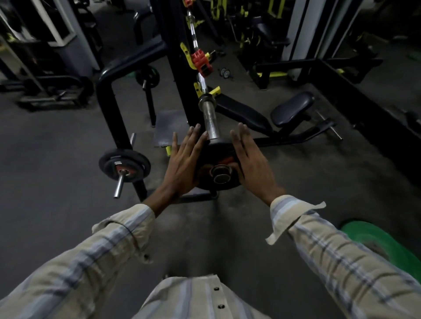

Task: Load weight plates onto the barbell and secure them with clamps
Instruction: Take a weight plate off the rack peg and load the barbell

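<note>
A black weight plate (216, 159) sits on the near end of the barbell sleeve (210, 123), whose steel tip (220, 175) pokes through the plate's hole. My left hand (184, 159) presses flat on the plate's left side, fingers straight. On the plate's right side lies my right hand (249, 161), also with straight fingers. The barbell (196, 45) runs away from me on a black rack. A red clamp (202, 62) sits further up the bar, and another red clamp (187, 2) shows at the top edge.
A black plate (124, 165) hangs on a storage peg of the rack at the left. A dark bench (262, 116) stands behind the barbell to the right. A green plate (382, 241) lies on the floor at the lower right. Other gym machines fill the background.
</note>
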